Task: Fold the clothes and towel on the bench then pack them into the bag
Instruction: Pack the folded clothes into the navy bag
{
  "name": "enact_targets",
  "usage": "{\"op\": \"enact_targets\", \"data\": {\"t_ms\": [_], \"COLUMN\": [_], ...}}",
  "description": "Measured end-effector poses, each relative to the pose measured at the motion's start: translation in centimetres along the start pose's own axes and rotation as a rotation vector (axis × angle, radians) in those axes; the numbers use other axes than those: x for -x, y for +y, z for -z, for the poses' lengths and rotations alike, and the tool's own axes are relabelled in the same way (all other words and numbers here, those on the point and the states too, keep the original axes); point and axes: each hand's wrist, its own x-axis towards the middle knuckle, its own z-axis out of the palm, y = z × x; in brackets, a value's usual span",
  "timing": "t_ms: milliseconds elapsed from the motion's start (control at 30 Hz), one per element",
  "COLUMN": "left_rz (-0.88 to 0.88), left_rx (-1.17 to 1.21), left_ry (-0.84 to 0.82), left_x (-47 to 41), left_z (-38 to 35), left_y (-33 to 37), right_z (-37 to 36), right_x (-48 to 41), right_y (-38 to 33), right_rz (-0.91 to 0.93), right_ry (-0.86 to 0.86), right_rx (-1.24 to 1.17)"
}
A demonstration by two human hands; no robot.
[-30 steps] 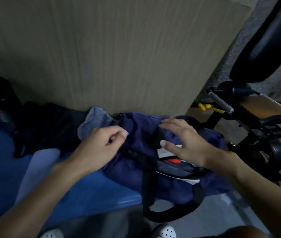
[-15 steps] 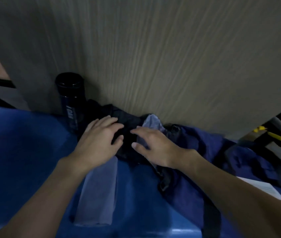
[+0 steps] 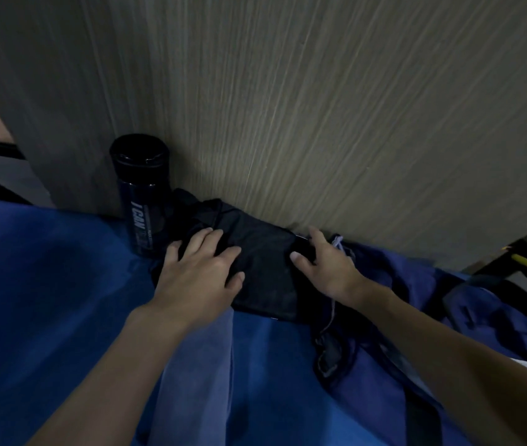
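Black garment is lying on the blue bench against the wall, just beside the navy bag. Fingers spread, the left hand is pressing it flat; the right hand is bracing its edge, thumb and forefinger splayed, likely squaring a fold.

Left hand: a second ago it pinched fabric at the bag rim; now it lies flat, fingers spread, on the 9 o'clock side of the black garment.
Right hand: gone from over the bag mouth to the garment's 3 o'clock edge, thumb and forefinger spread.
Hand spacing: nearly touching half a second ago, now apart with bare garment between.
Grey cloth: then broad under the right fingers, now a sliver at that hand's 2 o'clock.
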Motion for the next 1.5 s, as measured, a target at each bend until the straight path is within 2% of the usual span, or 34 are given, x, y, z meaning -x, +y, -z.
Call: {"op": "enact_targets", "data": {"t_ms": [133, 300, 467, 600, 767, 933, 1100, 1500], "left_rz": [-0.013, -0.018, -0.018, -0.023, -0.021, -0.023, -0.020, -0.008], "left_rx": [-0.001, -0.010, -0.015, -0.014, -0.003, -0.005, -0.010, -0.025], "left_ry": [-0.011, -0.018, -0.015, -0.012, -0.009, -0.001, 0.006, 0.001], "left_x": [0.0, -0.1, -0.2, -0.3, -0.3, -0.3, -0.3, -0.3], "left_z": [0.0, -0.1, -0.2, -0.3, -0.3, -0.3, -0.5, -0.5], "left_y": [-0.2, -0.3, -0.4, -0.4, -0.4, -0.5, -0.6, -0.3], "right_z": [-1.0, -1.1, -1.2, -1.0, -1.0, -0.3, 0.2, -0.8], "right_x": [-1.1, -1.9, -2.5, -3.1, -3.2, -1.8, 0.2, 1.7], "right_y": [0.1, -0.7, -0.4, 0.0, -0.3, 0.3, 1.4, 0.9], "right_rz": [0.020, -0.097, -0.127, -0.137, -0.119, -0.097, -0.117, -0.139], "right_ry": [0.061, 0.046, 0.016, 0.026, -0.095, -0.100, -0.196, -0.102], "right_rx": [-0.183, -0.259, -0.342, -0.376, -0.381, -0.427, -0.407, -0.444]}}
